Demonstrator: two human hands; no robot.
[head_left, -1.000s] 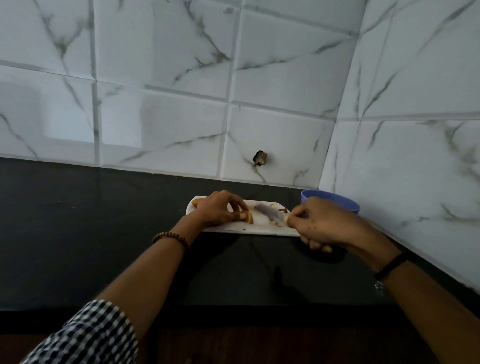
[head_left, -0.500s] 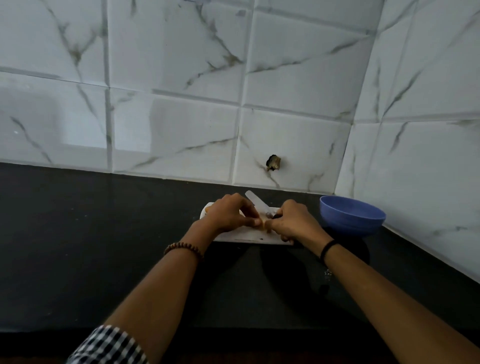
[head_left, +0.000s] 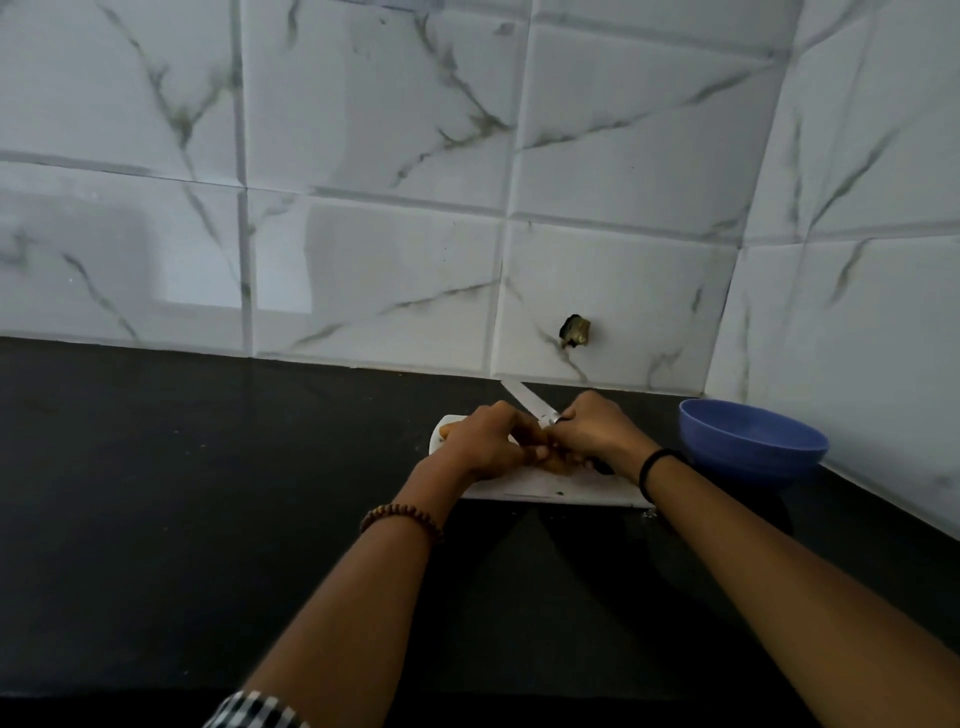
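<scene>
Now that the knife hand has come back in from the bowl side, the entries run as follows.

Black-and-white checked sleeve (head_left: 254, 712): cut off by the bottom edge.

Brown beaded bracelet (head_left: 402, 519): on the left wrist.

Orange-brown food piece (head_left: 445, 431): lies at the left end of the board, half covered by knuckles.

White rectangular cutting board (head_left: 545, 491): flat on the black stone counter (head_left: 182, 493), near the tiled wall.

Left hand (head_left: 483, 441): fingers curled down over the board and pinching the worked piece, which is hidden beneath them.

Steel-bladed knife (head_left: 527, 400): blade slants up and back toward the wall. A second ago it lay blurred, low over the board.

Right hand (head_left: 597, 434): wrapped around the knife handle and now touching the left fingertips. Cutting or trimming is probably resuming on the held piece.

Black wristband (head_left: 657, 462): on the right wrist.

Blue round plastic bowl (head_left: 753, 441): just right of the board, now fully in view. Its contents cannot be made out.

The knife handle and the cut itself are not visible.
</scene>
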